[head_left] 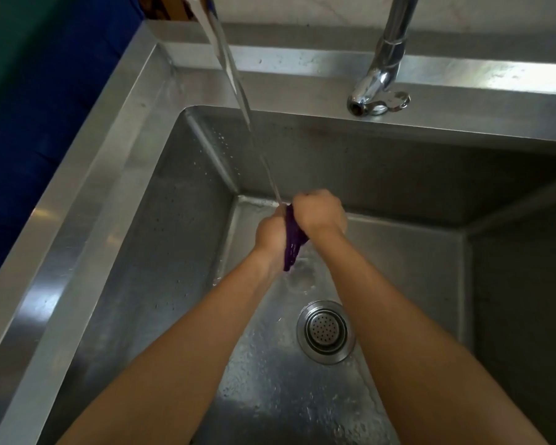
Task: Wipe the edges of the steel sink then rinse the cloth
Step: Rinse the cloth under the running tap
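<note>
A: Cloth (292, 240) sits between your two fists, over the basin floor, up-frame of the drain (325, 331). Purple, bunched into a rope. Long axis runs from the stream (238, 91) end down toward the drain; loose tail hangs out near your left wrist.

B: Which hand's got more of it?

A: Right hand (320, 211) is at the top end, closed tight, knuckles up, fingers hidden underneath. Left hand (270, 234) is clamped on the side just below, also a full fist. Both touching the cloth & nearly touching each other. Can't tell which fingers pinch what.

B: Water hitting it?

A: Yes, the stream lands right where the cloth meets your right fist, farther from the drain. So the wet end is the top; the tail nearer the drain gets runoff only, I'd guess.

B: Arms?

A: Both forearms reach in over the drain, left passing it on its left, right passing on its right, converging at the cloth. Wrists angled inward.

B: Step?

A: Looks like the rinse/wring, so sink (77, 194) edges prob. done. Next twist likely needs fists turning opposite ways along that axis, staying under the stream.
</note>
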Available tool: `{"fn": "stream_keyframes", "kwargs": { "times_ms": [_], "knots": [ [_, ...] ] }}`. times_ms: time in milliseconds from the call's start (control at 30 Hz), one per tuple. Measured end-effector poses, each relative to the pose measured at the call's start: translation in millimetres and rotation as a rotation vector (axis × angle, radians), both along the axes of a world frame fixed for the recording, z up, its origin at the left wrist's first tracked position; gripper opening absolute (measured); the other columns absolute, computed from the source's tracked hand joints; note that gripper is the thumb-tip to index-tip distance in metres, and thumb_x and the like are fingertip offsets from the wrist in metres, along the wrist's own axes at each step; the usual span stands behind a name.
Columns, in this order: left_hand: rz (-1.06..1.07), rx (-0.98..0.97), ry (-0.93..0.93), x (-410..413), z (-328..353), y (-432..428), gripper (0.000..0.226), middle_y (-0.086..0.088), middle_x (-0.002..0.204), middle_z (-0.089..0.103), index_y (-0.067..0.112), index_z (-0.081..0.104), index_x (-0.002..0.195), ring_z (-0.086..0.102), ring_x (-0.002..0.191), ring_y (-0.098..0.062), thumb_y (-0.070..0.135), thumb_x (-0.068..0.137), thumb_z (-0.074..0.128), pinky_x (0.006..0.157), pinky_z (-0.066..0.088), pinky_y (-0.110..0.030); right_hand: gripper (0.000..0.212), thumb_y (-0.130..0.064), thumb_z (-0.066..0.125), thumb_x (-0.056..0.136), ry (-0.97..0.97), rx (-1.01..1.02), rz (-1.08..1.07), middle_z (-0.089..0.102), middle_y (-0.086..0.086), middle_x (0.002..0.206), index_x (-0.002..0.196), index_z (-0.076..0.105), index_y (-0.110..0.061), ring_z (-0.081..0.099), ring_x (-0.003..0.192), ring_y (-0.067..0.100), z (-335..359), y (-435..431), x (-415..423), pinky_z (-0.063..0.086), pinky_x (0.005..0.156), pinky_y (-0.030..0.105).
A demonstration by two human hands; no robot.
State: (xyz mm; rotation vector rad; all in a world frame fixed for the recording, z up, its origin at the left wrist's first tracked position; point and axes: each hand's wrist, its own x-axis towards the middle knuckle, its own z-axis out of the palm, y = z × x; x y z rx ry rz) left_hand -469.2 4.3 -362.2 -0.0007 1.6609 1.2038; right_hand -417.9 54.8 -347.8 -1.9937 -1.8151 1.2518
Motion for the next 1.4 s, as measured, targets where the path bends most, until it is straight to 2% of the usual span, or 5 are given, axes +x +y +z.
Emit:
{"fn": "stream_keyframes", "kwargs": {
  "times_ms": [300, 600, 733, 900, 1400],
  "knots": [
    [-0.253, -0.058, 0.452, -21, -15, -11, 0.043, -0.013, 0.101, 0.068, 0.015, 0.062, 0.092, 0.064, 0.094, -0.028, 0.053, 0.092, 0.042, 0.087, 0.052, -0.044, 0.043, -0.050, 0.035, 0.095, 0.396, -0.375, -0.007, 0.065, 0.015, 0.077, 0.091, 0.054, -0.012, 0.068, 0.054, 0.028, -26, -7, 27, 0.055, 0.047, 0.033],
    [-0.229, -0.034, -0.383, -47, -9, -15, 0.059, -0.019, 0.093, 0.069, 0.006, 0.065, 0.103, 0.066, 0.085, -0.035, 0.059, 0.083, 0.047, 0.072, 0.056, -0.052, 0.022, 0.008, 0.061, 0.075, 0.445, 0.018, 0.398, 0.054, 0.010, 0.100, 0.093, 0.067, -0.003, 0.053, 0.093, 0.016, 9, -2, 39, 0.044, 0.080, 0.020],
    [-0.353, -0.108, -0.268, -38, -4, -9, 0.035, -0.006, 0.065, 0.069, 0.019, 0.062, 0.087, 0.064, 0.053, -0.019, 0.048, 0.091, 0.045, 0.044, 0.052, -0.021, 0.025, 0.007, 0.058, 0.073, 0.588, -0.080, 0.356, 0.052, 0.008, 0.107, 0.091, 0.066, -0.009, 0.051, 0.097, 0.013, 15, -12, 37, 0.041, 0.079, 0.010],
    [-0.239, -0.003, -0.069, -24, -10, -4, 0.034, -0.001, 0.071, 0.071, 0.020, 0.065, 0.089, 0.065, 0.053, -0.011, 0.048, 0.091, 0.046, 0.041, 0.045, -0.017, 0.051, -0.047, 0.053, 0.088, 0.257, -0.096, 0.236, 0.052, 0.014, 0.122, 0.123, 0.047, -0.012, 0.057, 0.108, 0.027, 4, -20, 28, 0.047, 0.094, 0.036],
    [0.018, -0.013, -0.161, 0, -1, -1, 0.038, -0.001, 0.041, 0.055, 0.014, 0.050, 0.063, 0.054, 0.036, -0.012, 0.030, 0.096, 0.038, 0.037, 0.038, -0.011, 0.033, -0.037, 0.042, 0.092, -0.071, 0.314, 0.127, 0.070, 0.018, 0.097, 0.095, 0.066, -0.014, 0.064, 0.092, 0.037, 7, -25, -1, 0.042, 0.066, 0.032]
  ]
}}
